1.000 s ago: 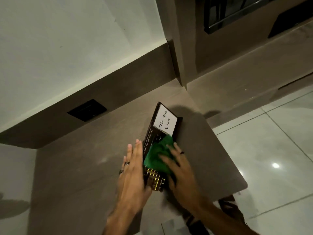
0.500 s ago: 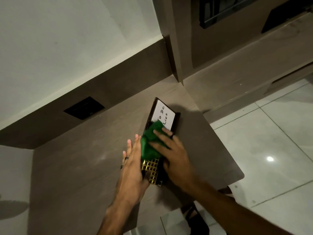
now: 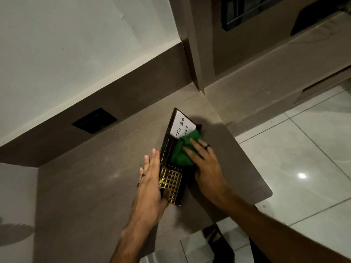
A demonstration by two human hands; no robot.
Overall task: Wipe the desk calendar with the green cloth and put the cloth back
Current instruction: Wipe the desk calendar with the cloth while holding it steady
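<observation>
The desk calendar (image 3: pixel 171 180) is a dark board with a gold grid at its near end and a white "To Do List" card at its far end, lying on the brown desk (image 3: pixel 98 179). My left hand (image 3: pixel 152 185) lies flat along the calendar's left edge, fingers straight, thumb over the gold grid. My right hand (image 3: pixel 205 164) presses the crumpled green cloth (image 3: pixel 183 150) onto the calendar's middle, just below the white card. The cloth covers part of the card's lower corner and the board beneath it.
A black socket plate (image 3: pixel 94 120) sits in the brown wall panel behind the desk. The desk's rounded right corner (image 3: pixel 266 192) borders glossy white floor tiles (image 3: pixel 303 158). A brown cabinet (image 3: pixel 256 92) stands behind on the right. Dark footwear (image 3: pixel 218 242) shows below the desk edge.
My right hand has slid the green cloth along the calendar, first toward the white card, then to the right across its lower corner. My left hand stays at the left edge.
</observation>
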